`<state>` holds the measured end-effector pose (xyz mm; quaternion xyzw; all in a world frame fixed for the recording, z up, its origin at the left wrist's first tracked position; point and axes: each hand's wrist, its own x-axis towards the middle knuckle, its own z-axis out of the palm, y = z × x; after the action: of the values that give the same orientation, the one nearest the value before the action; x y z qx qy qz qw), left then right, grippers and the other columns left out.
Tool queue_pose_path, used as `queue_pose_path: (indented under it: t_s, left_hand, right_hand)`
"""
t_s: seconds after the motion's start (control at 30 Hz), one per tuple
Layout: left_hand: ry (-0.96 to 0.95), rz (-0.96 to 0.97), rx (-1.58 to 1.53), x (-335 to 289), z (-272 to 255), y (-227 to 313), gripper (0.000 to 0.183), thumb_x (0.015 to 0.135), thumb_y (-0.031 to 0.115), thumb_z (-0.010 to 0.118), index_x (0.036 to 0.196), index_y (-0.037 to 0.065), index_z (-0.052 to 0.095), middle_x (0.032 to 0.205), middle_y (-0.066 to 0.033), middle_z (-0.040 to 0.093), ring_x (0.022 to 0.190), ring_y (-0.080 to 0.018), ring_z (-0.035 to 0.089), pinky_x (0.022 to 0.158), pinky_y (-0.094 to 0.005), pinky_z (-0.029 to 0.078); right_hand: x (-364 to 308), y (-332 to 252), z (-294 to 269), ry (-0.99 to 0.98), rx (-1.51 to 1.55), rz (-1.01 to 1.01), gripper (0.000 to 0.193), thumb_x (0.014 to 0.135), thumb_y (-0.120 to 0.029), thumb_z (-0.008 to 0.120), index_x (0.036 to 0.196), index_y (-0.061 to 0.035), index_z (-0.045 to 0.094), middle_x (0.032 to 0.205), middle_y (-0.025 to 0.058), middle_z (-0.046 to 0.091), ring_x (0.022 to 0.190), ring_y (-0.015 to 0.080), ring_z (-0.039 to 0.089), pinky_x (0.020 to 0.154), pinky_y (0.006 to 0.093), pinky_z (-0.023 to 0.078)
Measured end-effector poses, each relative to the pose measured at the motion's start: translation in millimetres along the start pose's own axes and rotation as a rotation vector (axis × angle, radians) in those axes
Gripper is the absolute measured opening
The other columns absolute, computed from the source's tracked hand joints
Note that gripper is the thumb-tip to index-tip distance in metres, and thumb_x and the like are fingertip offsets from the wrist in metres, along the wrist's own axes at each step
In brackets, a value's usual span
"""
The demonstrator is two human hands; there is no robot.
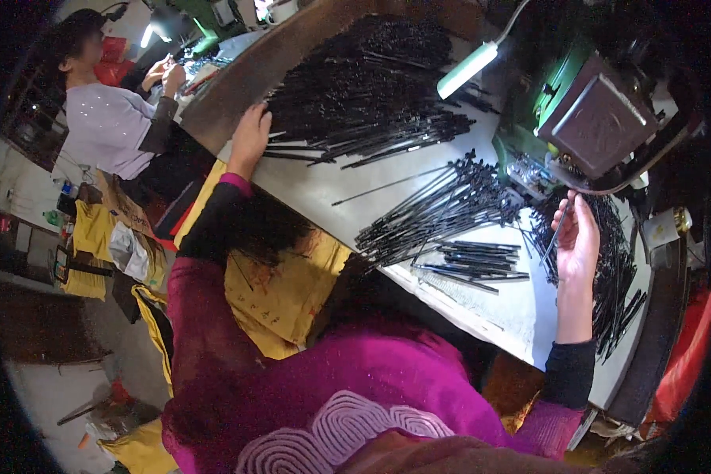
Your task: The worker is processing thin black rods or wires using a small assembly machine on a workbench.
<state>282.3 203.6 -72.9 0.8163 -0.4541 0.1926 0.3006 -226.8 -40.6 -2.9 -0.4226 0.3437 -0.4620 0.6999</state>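
My left hand (250, 141) reaches to the left edge of a large heap of thin black rods (355, 95). Its fingers are curled at the rod ends, and whatever they pinch is hidden. On the right, my right hand (578, 241) is raised with the palm partly showing, just below a green machine (557, 91) with a dark square plate. Thumb and fingers close on a thin black rod (558, 231) that slants down to the left. Between my hands lie a fanned bunch of rods (434, 205) with knobby ends and a short stack of rods (482, 261).
A lit lamp (468, 69) hangs over the pale tabletop (316, 189). More rods (616, 292) lie beyond my right wrist, near a small can (666, 225). A wooden board (237, 71) edges the heap. Another person (107, 118) works at the far left. Yellow sacks (276, 288) lie below the table.
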Motion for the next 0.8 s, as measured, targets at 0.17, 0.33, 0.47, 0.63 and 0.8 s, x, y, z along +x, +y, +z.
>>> queue_pose_path:
  t_s: [0.17, 0.33, 0.47, 0.63, 0.8]
  left_hand:
    - [0.032, -0.045, 0.045, -0.4, 23.1, 39.4, 0.038, 0.089, 0.025, 0.043, 0.112, -0.005, 0.049, 0.116, -0.0238, 0.049, 0.111, -0.0360, 0.045, 0.096, -0.0376, 0.034]
    - [-0.004, -0.132, -0.052, -3.1, 28.6, 91.3, 0.047, 0.089, 0.030, 0.045, 0.121, -0.004, 0.043, 0.128, -0.0233, 0.040, 0.119, -0.0360, 0.037, 0.100, -0.0387, 0.030]
    - [-0.085, -0.163, -0.212, -1.0, 12.4, 122.7, 0.051, 0.089, 0.033, 0.046, 0.124, -0.002, 0.040, 0.134, -0.0199, 0.034, 0.122, -0.0335, 0.034, 0.101, -0.0372, 0.029]
    - [0.022, -0.048, -0.214, 11.7, 3.6, 102.1, 0.045, 0.087, 0.033, 0.050, 0.113, -0.003, 0.050, 0.124, -0.0217, 0.044, 0.117, -0.0355, 0.041, 0.098, -0.0362, 0.032]
    - [0.020, -0.083, -0.096, 50.3, 12.6, 63.1, 0.047, 0.088, 0.037, 0.046, 0.116, -0.001, 0.049, 0.122, -0.0198, 0.048, 0.114, -0.0334, 0.045, 0.096, -0.0359, 0.034]
  right_hand:
    - [-5.5, 1.4, 1.5, -0.009, -0.036, 0.021, 0.020, 0.088, -0.023, 0.055, 0.096, -0.0052, 0.060, 0.077, 0.0037, 0.062, 0.064, 0.0105, 0.059, 0.056, 0.0228, 0.049]
    - [-8.0, -1.5, 7.3, -0.023, -0.011, 0.016, 0.019, 0.088, -0.021, 0.055, 0.095, -0.0042, 0.061, 0.076, 0.0040, 0.062, 0.061, 0.0105, 0.059, 0.054, 0.0223, 0.049]
    - [-10.8, -3.6, 9.3, -0.019, -0.008, 0.015, 0.019, 0.087, -0.020, 0.055, 0.094, -0.0034, 0.061, 0.076, 0.0045, 0.062, 0.060, 0.0107, 0.059, 0.054, 0.0228, 0.049]
    - [-8.9, -1.7, 8.1, -0.035, -0.013, 0.025, 0.019, 0.087, -0.020, 0.056, 0.095, -0.0030, 0.061, 0.076, 0.0050, 0.062, 0.060, 0.0109, 0.059, 0.053, 0.0229, 0.049]
    - [-10.4, 0.6, 8.3, -0.033, -0.036, 0.040, 0.020, 0.087, -0.021, 0.056, 0.095, -0.0029, 0.061, 0.076, 0.0051, 0.062, 0.060, 0.0108, 0.059, 0.053, 0.0231, 0.049]
